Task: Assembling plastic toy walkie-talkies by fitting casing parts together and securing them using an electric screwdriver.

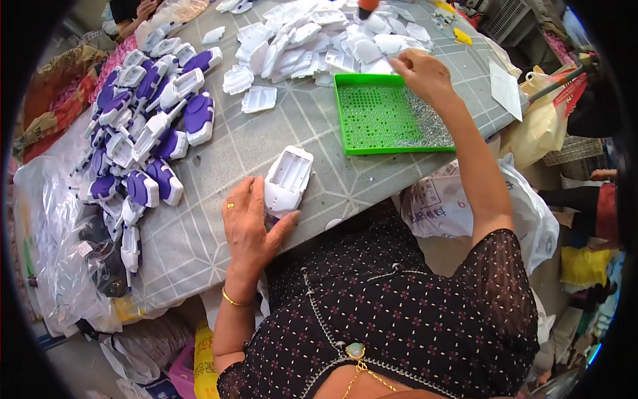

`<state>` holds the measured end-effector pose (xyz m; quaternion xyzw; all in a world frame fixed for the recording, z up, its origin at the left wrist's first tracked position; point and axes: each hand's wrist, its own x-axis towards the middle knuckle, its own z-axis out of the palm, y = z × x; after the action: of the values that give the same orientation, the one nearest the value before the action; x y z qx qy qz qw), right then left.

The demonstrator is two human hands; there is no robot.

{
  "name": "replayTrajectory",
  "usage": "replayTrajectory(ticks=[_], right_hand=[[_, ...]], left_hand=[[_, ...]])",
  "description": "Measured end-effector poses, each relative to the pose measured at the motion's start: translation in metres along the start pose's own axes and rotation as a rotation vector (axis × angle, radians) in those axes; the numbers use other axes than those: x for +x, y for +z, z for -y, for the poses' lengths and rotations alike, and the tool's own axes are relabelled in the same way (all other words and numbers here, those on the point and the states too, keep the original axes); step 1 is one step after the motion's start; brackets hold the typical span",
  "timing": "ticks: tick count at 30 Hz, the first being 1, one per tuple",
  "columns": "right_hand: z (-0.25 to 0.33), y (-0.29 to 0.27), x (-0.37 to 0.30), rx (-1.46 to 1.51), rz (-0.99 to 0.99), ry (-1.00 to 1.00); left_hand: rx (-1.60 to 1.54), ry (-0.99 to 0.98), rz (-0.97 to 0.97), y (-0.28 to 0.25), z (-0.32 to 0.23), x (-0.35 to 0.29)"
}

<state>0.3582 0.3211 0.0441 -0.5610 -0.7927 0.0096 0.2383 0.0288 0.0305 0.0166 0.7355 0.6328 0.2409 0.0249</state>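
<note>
I judge this a bracing step: left hand (250, 227), fingers wide, against the white casing (282, 197); right hand (425, 74), fingers narrow, contents unclear, at the green tray's (340, 114) far edge; next calls for steadiness.

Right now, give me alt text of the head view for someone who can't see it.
A person's left hand holds a white casing on a grey table, while the right hand hovers at the far edge of a green tray. Purple-and-white devices lie piled at left; loose white parts lie beyond.

Crate (506, 21) upper right; yellow sack (205, 372) lower left.
</note>
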Motion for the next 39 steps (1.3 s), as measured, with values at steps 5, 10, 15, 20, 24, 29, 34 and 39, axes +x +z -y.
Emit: replayTrajectory(ticks=[5, 10, 15, 20, 24, 29, 34, 39], right_hand=[[0.004, 0.015, 0.032, -0.139, 0.336, 0.106], [-0.026, 0.024, 0.035, 0.407, 0.305, 0.204], [-0.036, 0.015, 0.028, 0.822, 0.176, 0.244], [-0.065, -0.002, 0.002, 0.493, 0.098, 0.167], [-0.081, -0.011, -0.023, 0.451, -0.034, 0.276], [-0.091, -0.020, -0.055, 0.087, -0.287, 0.172], [-0.114, -0.044, -0.072, -0.361, -0.432, -0.165], [-0.129, -0.034, -0.087, -0.316, -0.374, -0.231]], left_hand=[[0.095, -0.083, -0.018, 0.007, -0.018, 0.003], [0.069, -0.108, 0.000, 0.006, -0.029, 0.018], [-0.039, -0.130, -0.022, 0.013, -0.025, 0.020], [-0.136, -0.129, -0.128, 0.015, -0.019, 0.009], [-0.152, -0.122, -0.181, 0.019, -0.017, 0.007], [-0.150, -0.097, -0.259, 0.025, -0.016, 0.006], [-0.166, -0.093, -0.278, 0.026, -0.018, 0.007], [-0.141, -0.078, -0.290, 0.026, -0.018, 0.004]])
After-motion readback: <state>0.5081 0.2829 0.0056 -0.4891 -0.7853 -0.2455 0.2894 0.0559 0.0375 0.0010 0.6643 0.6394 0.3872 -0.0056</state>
